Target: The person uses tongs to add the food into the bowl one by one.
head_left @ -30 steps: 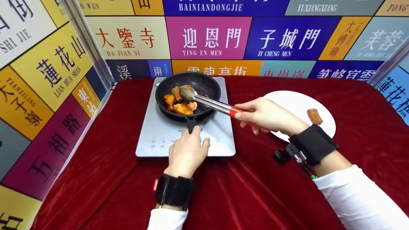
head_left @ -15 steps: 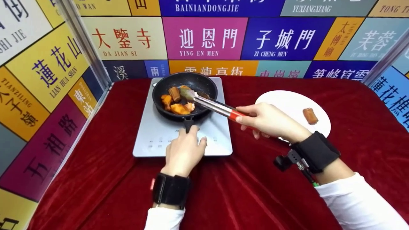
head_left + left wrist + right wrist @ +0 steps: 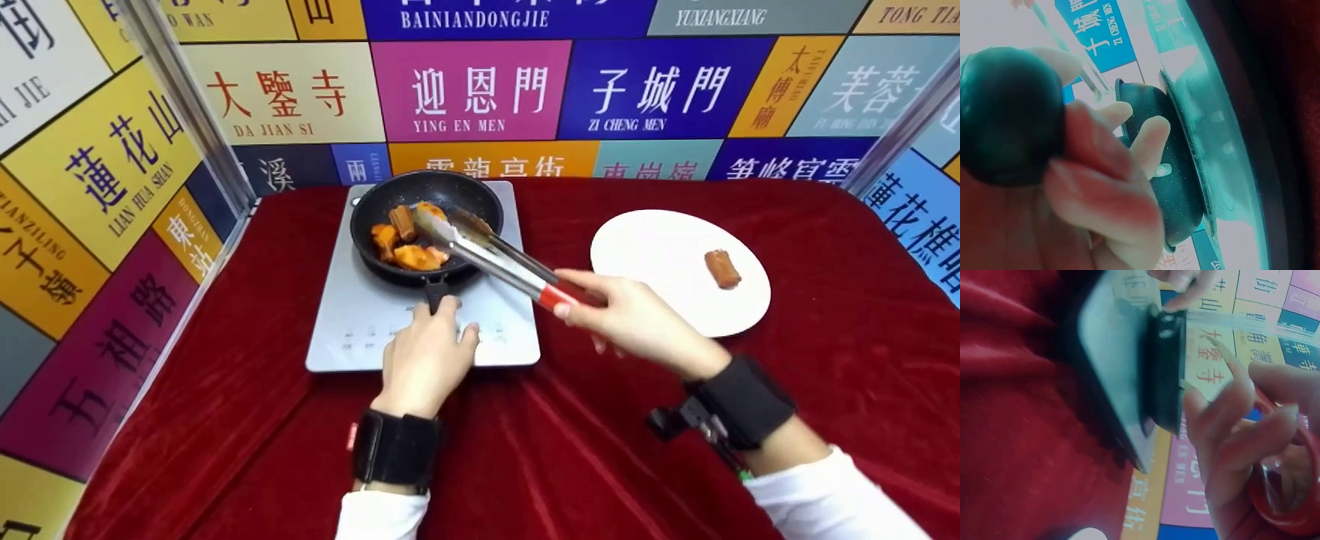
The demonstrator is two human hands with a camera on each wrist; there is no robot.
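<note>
In the head view my left hand (image 3: 427, 358) grips the black handle (image 3: 436, 294) of a small frying pan (image 3: 474, 193); the handle's rounded end (image 3: 1010, 115) shows large in the left wrist view, fingers curled beside it. Several brown and orange pieces of food (image 3: 417, 256) lie in the pan's left half. My right hand (image 3: 637, 322) holds metal tongs (image 3: 496, 259) by their red grips (image 3: 1292, 517). The tongs' two arms are spread apart, tips over the pan, one tip beside the food. Some right fingers are hidden under that hand.
Under the pan is a white induction cooker (image 3: 341, 322). A white plate (image 3: 637, 240) with one brown piece of food (image 3: 722, 268) stands on the right. Red cloth (image 3: 247, 420) covers the table. Panels with lettering (image 3: 469, 90) rise behind and at both sides.
The tongs have spread wider in my right hand, their arms now clearly apart over the pan. My left hand keeps its grip on the handle. The whole view has shifted slightly.
</note>
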